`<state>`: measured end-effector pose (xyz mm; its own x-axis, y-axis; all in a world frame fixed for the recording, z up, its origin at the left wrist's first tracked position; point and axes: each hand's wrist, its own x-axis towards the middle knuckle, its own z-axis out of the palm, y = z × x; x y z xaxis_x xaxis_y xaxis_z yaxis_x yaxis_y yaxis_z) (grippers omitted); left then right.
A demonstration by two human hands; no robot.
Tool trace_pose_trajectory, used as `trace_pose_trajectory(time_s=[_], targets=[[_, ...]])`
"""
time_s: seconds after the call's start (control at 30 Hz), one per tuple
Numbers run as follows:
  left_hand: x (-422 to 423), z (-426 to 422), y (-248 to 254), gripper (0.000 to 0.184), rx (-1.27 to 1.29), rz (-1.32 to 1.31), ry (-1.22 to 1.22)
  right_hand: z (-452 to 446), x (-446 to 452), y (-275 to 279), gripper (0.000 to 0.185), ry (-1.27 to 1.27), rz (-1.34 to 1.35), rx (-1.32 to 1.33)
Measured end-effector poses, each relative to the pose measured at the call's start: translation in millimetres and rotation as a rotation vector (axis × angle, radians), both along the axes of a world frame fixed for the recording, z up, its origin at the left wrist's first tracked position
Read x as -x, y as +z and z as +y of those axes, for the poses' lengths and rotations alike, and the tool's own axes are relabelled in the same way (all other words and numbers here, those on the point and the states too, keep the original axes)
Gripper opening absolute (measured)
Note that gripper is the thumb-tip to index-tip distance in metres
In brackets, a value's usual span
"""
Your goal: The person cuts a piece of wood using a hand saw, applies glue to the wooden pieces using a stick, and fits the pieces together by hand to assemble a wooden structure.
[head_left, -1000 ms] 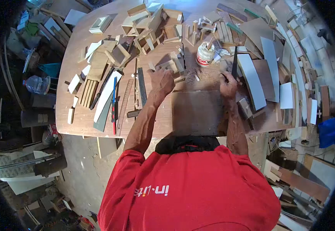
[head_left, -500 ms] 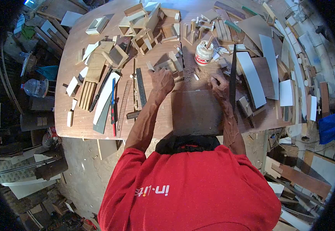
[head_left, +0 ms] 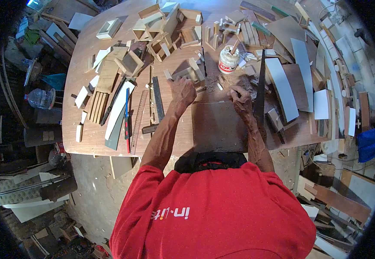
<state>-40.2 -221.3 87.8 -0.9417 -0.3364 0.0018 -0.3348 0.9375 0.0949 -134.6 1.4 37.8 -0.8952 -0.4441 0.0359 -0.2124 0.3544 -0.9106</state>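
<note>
One pale, boxy wooden frame (head_left: pixel 196 70) at the left hand (head_left: pixel 182 90); right hand (head_left: pixel 241 100) curled, both grips unclear.

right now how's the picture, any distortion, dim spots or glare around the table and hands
Head view: the table bows at its edges and the corners go black; head view: bluish light pales its far edge, the plastic bottle sits in dimness; head view: the right hand looks fairly clear, anything between its fingers too small to tell.
</note>
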Motion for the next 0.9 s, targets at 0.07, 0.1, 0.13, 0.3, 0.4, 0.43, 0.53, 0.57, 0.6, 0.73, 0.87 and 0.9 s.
trace_pose_trajectory(time_s=[0.07,0.1,0.13,0.3,0.4,0.43,0.53,0.57,0.6,0.73,0.87,0.9], targets=[[-0.6,-0.9,-4.0,0.012,0.007,0.028,-0.001,-0.5,-0.5,2.8,0.024,0.033,0.024,-0.003],[-1.1,-1.1,-5.2,0.012,0.014,0.056,-0.002,-0.9,0.0,0.7,0.024,0.035,0.022,-0.003],[-1.3,-1.7,-6.2,0.012,0.015,0.055,-0.001,-2.2,0.8,-1.8,0.024,0.038,0.031,0.014],[-0.3,-4.8,-14.6,0.016,-0.061,0.054,-0.017,-11.4,-1.9,3.1,0.024,0.073,0.101,-0.002],[-0.7,-4.9,-16.6,0.017,-0.086,0.049,-0.016,-25.4,-8.4,7.8,0.023,0.080,0.158,-0.005],[-0.9,-3.9,-14.6,0.017,-0.086,0.048,-0.015,-31.2,-6.8,0.0,0.023,0.126,0.177,0.001],[-1.3,-2.5,-10.3,0.018,-0.047,0.015,-0.001,-52.9,-7.3,-14.2,0.026,0.158,0.167,-0.011],[-2.3,-2.9,-9.5,0.019,-0.081,0.022,-0.008,-60.1,-8.7,-17.3,0.028,0.143,0.140,-0.032],[-3.3,-3.1,-9.7,0.019,-0.115,0.029,-0.015,-66.0,-9.9,-14.3,0.028,0.146,0.139,-0.032],[-3.5,-1.4,-9.6,0.019,-0.087,0.030,0.000,-81.8,-16.7,28.4,0.036,0.141,0.320,-0.108],[-14.9,0.9,-3.7,0.031,-0.011,0.052,0.002,-89.8,-17.2,33.8,0.038,0.211,0.491,-0.108],[-18.7,2.5,1.4,0.044,0.010,0.103,0.018,-91.4,-12.9,31.7,0.038,0.220,0.492,-0.108]])
